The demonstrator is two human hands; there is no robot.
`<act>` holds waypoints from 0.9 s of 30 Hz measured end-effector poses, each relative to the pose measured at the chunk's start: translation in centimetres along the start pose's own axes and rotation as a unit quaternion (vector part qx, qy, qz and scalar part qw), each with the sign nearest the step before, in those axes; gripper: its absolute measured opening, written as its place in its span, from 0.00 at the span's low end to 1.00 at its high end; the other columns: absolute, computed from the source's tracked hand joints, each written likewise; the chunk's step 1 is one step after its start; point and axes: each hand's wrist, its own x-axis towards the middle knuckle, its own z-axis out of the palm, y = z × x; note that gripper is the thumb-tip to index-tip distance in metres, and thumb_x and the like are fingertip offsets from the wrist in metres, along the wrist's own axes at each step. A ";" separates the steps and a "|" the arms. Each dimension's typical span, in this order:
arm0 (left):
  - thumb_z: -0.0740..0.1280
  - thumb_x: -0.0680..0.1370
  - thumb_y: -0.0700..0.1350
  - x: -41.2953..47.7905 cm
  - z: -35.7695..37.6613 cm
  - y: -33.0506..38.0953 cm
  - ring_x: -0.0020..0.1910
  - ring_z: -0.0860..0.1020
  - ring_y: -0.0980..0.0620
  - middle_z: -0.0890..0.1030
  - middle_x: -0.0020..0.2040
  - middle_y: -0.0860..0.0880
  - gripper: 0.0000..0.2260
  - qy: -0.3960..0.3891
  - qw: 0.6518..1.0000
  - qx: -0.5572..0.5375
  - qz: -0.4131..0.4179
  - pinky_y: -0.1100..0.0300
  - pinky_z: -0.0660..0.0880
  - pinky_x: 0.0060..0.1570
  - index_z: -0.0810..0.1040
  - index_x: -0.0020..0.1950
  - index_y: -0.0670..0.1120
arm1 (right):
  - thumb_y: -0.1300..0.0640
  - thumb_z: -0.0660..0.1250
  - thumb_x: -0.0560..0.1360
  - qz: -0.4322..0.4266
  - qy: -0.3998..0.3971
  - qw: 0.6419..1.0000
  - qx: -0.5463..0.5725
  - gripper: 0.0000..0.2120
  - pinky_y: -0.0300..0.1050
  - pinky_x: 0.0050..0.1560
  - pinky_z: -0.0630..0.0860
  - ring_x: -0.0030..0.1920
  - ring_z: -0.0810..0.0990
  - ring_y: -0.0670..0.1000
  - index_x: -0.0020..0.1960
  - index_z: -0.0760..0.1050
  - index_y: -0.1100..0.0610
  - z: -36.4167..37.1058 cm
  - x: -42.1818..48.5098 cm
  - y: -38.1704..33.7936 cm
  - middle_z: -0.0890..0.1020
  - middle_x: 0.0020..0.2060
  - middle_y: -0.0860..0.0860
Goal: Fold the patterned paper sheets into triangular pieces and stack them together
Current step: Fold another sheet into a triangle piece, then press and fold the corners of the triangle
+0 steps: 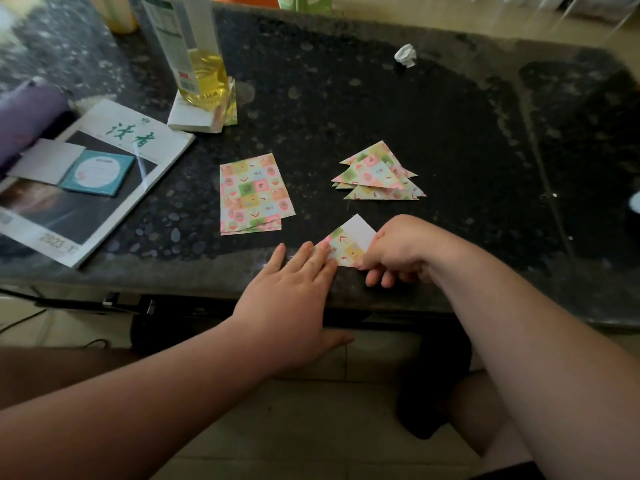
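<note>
Desk: Hands first. How do they stand?

Photographer: The person's left hand lies flat, fingers straight and close together, fingertips pressing the left corner of a partly folded pastel patterned paper sheet. The right hand is curled, its fingers pinching that sheet's right edge.

Desk: Where is the sheet?

Photographer: At six o'clock on the dark speckled stone tabletop, just inside its near edge. The sheet's plain white underside shows as a point at its far end.

Desk: And the other paper?

Photographer: A small stack of flat rectangular patterned sheets lies at ten o'clock from the hands, apart from them. A loose pile of folded patterned triangles sits at twelve o'clock from the right hand, the pieces overlapping, their points facing the far side.

Desk: Anything around them?

Photographer: At nine o'clock lies a white-covered magazine with a square teal notepad resting on it. At eleven o'clock a clear bottle of yellow liquid stands on a white paper block. At one o'clock sits a crumpled white paper ball.
</note>
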 end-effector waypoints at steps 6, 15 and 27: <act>0.53 0.79 0.72 0.1 -0.5 -0.1 0.82 0.37 0.50 0.37 0.83 0.50 0.43 -0.011 1.000 -0.001 0.002 0.44 0.41 0.81 0.41 0.84 0.49 | 0.58 0.72 0.79 0.019 0.006 1.000 -0.003 0.07 0.36 0.22 0.69 0.24 0.79 0.46 0.47 0.81 0.61 -2.5 -0.2 3.6 0.85 0.31 0.53; 0.60 0.83 0.58 2.5 -2.9 -0.6 0.60 0.68 0.49 0.70 0.61 0.51 0.16 0.079 0.996 -0.029 -0.037 0.52 0.71 0.62 0.77 0.67 0.55 | 0.58 0.69 0.81 -0.095 0.029 0.995 0.015 0.07 0.35 0.22 0.71 0.24 0.80 0.46 0.50 0.82 0.61 -2.0 -1.0 1.6 0.86 0.32 0.52; 0.72 0.80 0.48 6.5 -4.7 -0.9 0.30 0.85 0.51 0.86 0.36 0.47 0.08 -0.065 0.895 -0.390 -0.206 0.58 0.82 0.30 0.78 0.49 0.44 | 0.53 0.72 0.79 -0.048 -0.009 0.999 0.015 0.10 0.36 0.26 0.75 0.29 0.84 0.47 0.50 0.83 0.61 0.5 0.4 0.2 0.87 0.34 0.52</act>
